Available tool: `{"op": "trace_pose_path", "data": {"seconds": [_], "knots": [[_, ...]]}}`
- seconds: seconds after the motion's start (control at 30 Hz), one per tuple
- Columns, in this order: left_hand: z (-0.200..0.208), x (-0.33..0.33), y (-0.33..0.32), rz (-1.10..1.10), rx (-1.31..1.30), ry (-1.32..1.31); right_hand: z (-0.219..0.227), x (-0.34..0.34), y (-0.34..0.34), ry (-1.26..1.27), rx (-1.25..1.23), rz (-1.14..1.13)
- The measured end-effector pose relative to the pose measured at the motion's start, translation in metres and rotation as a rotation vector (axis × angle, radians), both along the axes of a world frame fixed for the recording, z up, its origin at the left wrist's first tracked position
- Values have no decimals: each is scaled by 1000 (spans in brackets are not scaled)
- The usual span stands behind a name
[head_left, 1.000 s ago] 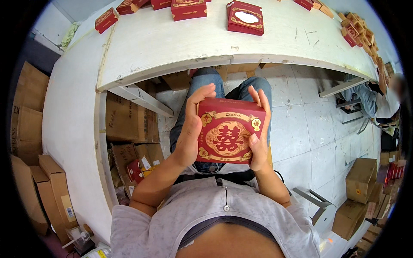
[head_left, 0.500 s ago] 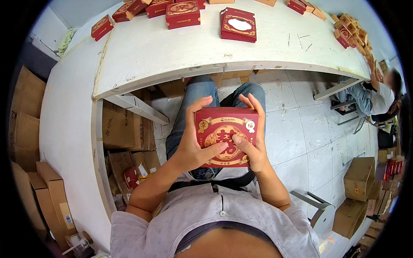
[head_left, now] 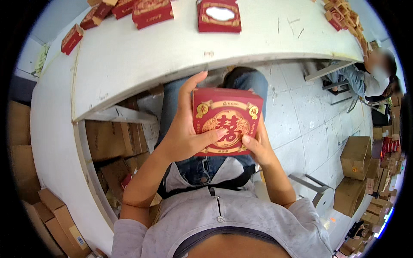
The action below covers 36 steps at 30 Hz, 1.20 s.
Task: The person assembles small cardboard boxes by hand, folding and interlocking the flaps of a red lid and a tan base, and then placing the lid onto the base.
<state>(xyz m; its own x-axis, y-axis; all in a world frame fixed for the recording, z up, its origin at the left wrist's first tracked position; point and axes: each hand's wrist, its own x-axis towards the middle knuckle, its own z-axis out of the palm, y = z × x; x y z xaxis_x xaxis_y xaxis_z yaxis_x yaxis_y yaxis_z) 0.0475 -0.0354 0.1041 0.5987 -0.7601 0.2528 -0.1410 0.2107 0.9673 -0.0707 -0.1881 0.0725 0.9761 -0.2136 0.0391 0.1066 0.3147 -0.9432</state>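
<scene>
Between my two hands, above my lap, is a square red box [head_left: 228, 112] with gold ornament and a round emblem on its top face. My left hand [head_left: 183, 129] grips its left side, the thumb lying across the lower part of the emblem and the index finger raised past the far left corner. On the box's right side is my right hand [head_left: 260, 144], its thumb pressed on the lower right of the top; its other fingers are mostly hidden behind the box.
Ahead, the white table [head_left: 266, 45] carries a stack of red sleeves with an oval window [head_left: 219, 17] and several red boxes [head_left: 152, 13]. Cardboard cartons [head_left: 116, 137] fill the space at left below it. A person [head_left: 374, 77] sits far right; brown cartons [head_left: 356, 157] stand near a grey chair [head_left: 316, 187].
My view has shifted, so the table items appear farther up and left. My right fingers, earlier raised beyond the far edge, have gone behind the box. The box stays between both hands.
</scene>
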Motion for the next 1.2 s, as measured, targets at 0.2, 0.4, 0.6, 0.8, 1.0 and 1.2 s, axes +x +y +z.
{"op": "trace_pose_path", "data": {"seconds": [0.2, 0.4, 0.6, 0.8, 1.0, 1.2], "knots": [[20, 36, -5, 86, 23, 65, -18, 2, -15, 102, 199, 117], [27, 93, 5, 234, -121, 123, -40, 7, -36, 320, 111, 56], [45, 148, 2, 360, -66, 263, -59, 15, -50, 556, 165, 1], [46, 187, -1, 405, 23, 237, -63, 45, -61, 716, 175, 56], [27, 203, -9, 457, 44, 426, -73, 60, -79, 838, 168, 260], [22, 200, -5, 531, 10, 513, -91, 56, -102, 950, 95, 520]]}}
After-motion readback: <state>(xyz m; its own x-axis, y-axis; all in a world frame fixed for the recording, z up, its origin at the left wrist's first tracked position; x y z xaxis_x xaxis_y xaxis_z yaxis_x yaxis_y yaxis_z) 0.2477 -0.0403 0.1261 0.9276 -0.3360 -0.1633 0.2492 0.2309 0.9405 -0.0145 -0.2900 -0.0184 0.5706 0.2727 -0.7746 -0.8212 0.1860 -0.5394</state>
